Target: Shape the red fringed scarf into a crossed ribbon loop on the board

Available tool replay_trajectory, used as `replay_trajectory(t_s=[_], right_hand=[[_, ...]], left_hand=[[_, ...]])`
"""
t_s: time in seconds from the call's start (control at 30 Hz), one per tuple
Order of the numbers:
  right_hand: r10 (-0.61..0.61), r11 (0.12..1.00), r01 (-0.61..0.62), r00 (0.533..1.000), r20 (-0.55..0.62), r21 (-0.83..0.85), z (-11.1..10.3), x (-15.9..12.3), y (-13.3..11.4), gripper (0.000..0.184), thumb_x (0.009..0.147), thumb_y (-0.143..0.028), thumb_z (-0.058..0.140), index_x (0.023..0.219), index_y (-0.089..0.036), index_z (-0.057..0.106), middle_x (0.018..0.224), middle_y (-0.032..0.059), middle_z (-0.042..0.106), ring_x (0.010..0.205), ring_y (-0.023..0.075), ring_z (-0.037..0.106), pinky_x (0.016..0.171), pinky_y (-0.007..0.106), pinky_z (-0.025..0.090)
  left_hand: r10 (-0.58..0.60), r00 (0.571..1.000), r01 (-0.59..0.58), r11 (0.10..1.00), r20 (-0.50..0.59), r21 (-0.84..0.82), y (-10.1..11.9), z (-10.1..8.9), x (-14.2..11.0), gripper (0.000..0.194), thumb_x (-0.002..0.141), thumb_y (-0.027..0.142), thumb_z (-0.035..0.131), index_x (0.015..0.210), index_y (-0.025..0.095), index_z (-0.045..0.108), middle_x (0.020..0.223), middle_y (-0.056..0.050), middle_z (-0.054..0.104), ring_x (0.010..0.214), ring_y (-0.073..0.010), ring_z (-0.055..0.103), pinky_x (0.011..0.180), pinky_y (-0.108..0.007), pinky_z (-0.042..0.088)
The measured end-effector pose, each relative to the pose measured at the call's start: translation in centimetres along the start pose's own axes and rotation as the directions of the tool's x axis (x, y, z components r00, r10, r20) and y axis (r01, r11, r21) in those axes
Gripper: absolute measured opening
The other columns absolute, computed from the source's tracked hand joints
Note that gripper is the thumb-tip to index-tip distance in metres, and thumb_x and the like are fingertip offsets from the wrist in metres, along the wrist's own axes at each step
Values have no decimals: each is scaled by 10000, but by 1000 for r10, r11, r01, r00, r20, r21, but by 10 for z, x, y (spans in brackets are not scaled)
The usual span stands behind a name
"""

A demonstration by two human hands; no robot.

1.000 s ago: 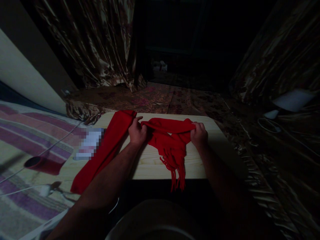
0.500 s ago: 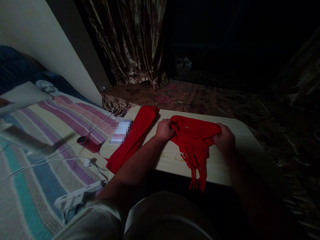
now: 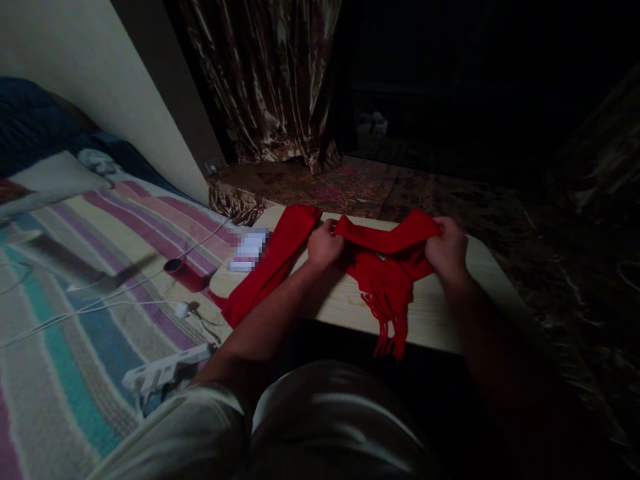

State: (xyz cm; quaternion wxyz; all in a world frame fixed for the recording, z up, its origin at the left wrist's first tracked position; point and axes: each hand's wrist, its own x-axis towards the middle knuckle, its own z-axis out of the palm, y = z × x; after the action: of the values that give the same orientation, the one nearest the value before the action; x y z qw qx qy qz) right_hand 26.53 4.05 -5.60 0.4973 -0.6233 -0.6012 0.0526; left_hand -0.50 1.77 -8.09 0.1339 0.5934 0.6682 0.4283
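Observation:
A red fringed scarf [image 3: 383, 270] is stretched between my two hands over the light wooden table [image 3: 330, 310]. My left hand [image 3: 326, 243] is closed on its left end, and my right hand [image 3: 449, 248] grips the right side. Between them the upper band sags a little, raised off the cloth beneath. Tassels hang from the scarf over the table's near edge. To the left of my left hand lies a long folded strip of red fabric [image 3: 273, 267], slanting across the table; whether it joins the scarf cannot be made out.
A blurred white paper or screen [image 3: 250, 249] lies at the table's left edge. Beside it, on the striped bed cover [image 3: 100, 293], are a red cylinder [image 3: 186, 276], cables and a white power strip [image 3: 165, 370]. A patterned curtain [image 3: 270, 87] hangs behind.
Both hands have lifted the far edge of the scarf, which now forms a raised band between them. The right hand has moved up and turned. The view has shifted slightly.

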Motion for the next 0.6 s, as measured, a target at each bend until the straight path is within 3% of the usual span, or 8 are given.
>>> replay_trajectory(t_s=[0.1,0.2,0.3,0.37,0.43,0.5,0.53,0.6], right_hand=[[56,926,-126,978,200,355,5,-7,-39,251,755,-248,525,985,-203,615,677,-8,612,554,150,544,531,257,448],[36,795,-303,889,457,526,12,-23,-70,238,741,-241,530,968,-225,598,598,-59,583,452,120,487,452,221,408],[-114,695,-326,830,546,641,15,-39,-91,236,697,-204,608,932,-221,619,726,-44,672,623,140,617,576,241,514],[-258,656,-344,735,627,672,13,-47,-97,253,681,-198,656,934,-209,647,831,-21,716,758,160,666,706,276,558],[-371,646,-357,626,686,674,11,-52,-97,304,668,-183,686,972,-190,678,946,14,739,880,177,684,821,306,559],[-404,664,-353,573,713,659,11,-53,-91,410,643,-137,696,1051,-179,695,1070,47,736,971,186,680,877,317,546],[-382,684,-349,578,721,641,13,-53,-86,457,640,-117,692,1093,-179,693,1097,57,732,973,184,681,869,316,546],[-267,748,-329,646,715,576,18,-53,-74,457,677,-100,667,1128,-175,685,1056,62,739,893,165,688,817,311,553]], left_hand=[[-28,1000,29,973,9,-228,8,-15,-8,592,839,185,557,1427,247,529,1275,-73,689,1017,-224,689,865,-322,533],[70,985,3,904,155,-427,19,-27,-22,838,782,146,571,1570,282,321,1484,-110,530,1054,-233,680,826,-340,564],[252,927,-77,853,278,-516,28,-35,-39,968,777,234,656,1616,235,173,1445,-154,549,1148,-261,643,898,-357,549],[324,905,-130,827,276,-547,29,-35,-47,1011,764,316,721,1611,209,179,1370,-146,601,1129,-259,651,932,-364,535],[347,902,-150,809,256,-568,24,-30,-49,941,746,325,750,1566,190,307,1261,-115,660,1056,-243,673,938,-367,527],[323,918,-140,806,228,-576,16,-23,-46,689,733,270,737,1386,163,548,1098,-77,710,950,-218,684,904,-351,526],[291,934,-122,806,208,-579,12,-20,-44,523,726,242,718,1236,153,647,1003,-58,719,888,-204,681,867,-335,529],[175,977,-63,774,118,-630,9,-19,-37,260,703,209,685,954,150,712,832,-21,700,765,-174,658,776,-301,527]])
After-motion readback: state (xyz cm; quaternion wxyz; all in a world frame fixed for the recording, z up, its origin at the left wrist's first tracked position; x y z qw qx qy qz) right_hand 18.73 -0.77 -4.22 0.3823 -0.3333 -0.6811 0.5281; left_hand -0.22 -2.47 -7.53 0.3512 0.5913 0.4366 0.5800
